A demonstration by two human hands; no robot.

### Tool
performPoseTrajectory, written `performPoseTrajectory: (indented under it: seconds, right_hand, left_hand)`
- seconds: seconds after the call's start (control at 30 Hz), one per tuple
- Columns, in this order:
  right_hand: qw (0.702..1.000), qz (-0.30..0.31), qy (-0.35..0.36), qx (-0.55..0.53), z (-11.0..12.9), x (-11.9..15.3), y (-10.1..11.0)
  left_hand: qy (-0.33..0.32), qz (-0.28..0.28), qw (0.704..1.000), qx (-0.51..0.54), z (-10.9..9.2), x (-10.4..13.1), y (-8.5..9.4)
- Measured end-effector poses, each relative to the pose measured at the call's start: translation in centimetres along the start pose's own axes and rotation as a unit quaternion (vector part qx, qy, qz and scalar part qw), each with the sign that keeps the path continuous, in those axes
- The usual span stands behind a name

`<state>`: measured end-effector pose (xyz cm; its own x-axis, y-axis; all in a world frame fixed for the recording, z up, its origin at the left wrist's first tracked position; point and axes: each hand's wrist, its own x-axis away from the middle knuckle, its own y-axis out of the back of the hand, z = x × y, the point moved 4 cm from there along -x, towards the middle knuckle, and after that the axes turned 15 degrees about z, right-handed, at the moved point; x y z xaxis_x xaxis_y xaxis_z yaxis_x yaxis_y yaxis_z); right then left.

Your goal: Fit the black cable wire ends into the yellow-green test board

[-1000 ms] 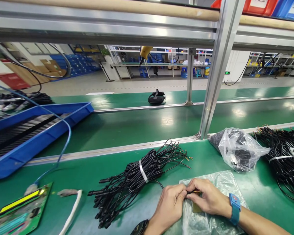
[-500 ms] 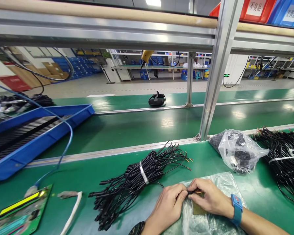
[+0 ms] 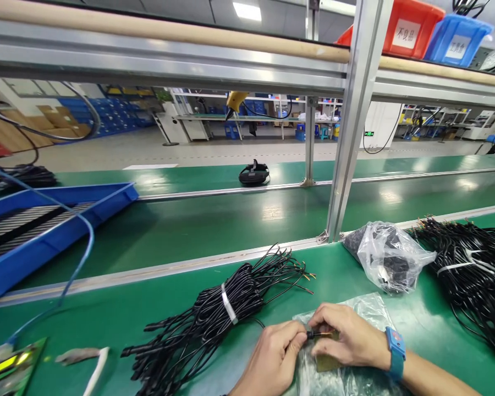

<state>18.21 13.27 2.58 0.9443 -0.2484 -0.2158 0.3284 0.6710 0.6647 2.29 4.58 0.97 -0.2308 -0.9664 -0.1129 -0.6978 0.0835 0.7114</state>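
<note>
My left hand (image 3: 272, 355) and my right hand (image 3: 346, 338) meet at the bottom centre, pinching the stripped end of a thin black wire (image 3: 313, 334) between their fingertips. Both hands rest over a clear plastic bag (image 3: 355, 379) lying flat on the green bench, with a small brownish piece under the right palm. A blue wristband (image 3: 396, 352) is on my right wrist. Just left of my hands lies a bundle of black cables (image 3: 214, 313) tied with a white band, its bare wire ends fanned toward the right.
A clear bag of dark parts (image 3: 390, 256) lies at right, beside a second pile of black cables (image 3: 470, 269). A blue tray (image 3: 45, 231) sits on the belt at left. A circuit board with a lit display (image 3: 8, 366) is at bottom left. A metal post (image 3: 342, 137) stands ahead.
The view has shifted up and rightward, so everything sits lower and further left. My hands stay together on the wire end, fingers slightly reworked.
</note>
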Motion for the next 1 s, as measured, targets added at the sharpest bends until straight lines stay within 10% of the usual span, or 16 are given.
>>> performPoseTrajectory:
  seconds: [0.2,0.33,0.53,0.77,1.0]
  right_hand:
    - [0.941,-0.070,-0.177,0.278,-2.0,4.2,10.1]
    - [0.882,-0.103,-0.328,0.322,-6.0,6.8,14.3]
    - [0.834,0.013,-0.448,0.322,-8.8,7.4,12.5]
    - [0.825,0.071,-0.461,0.319,-8.1,7.0,11.6]
    - [0.824,-0.017,-0.429,0.370,-6.2,6.8,12.9]
  left_hand:
    - [-0.156,0.097,0.983,0.018,-1.8,1.0,3.0]
    - [-0.123,-0.060,0.988,-0.078,-1.2,0.5,3.4]
    - [-0.055,-0.169,0.943,-0.282,0.0,-0.8,0.9]
    - [-0.031,-0.121,0.968,-0.218,-0.3,-1.3,0.7]
    - [-0.103,-0.035,0.977,-0.181,-1.5,-0.3,-0.3]
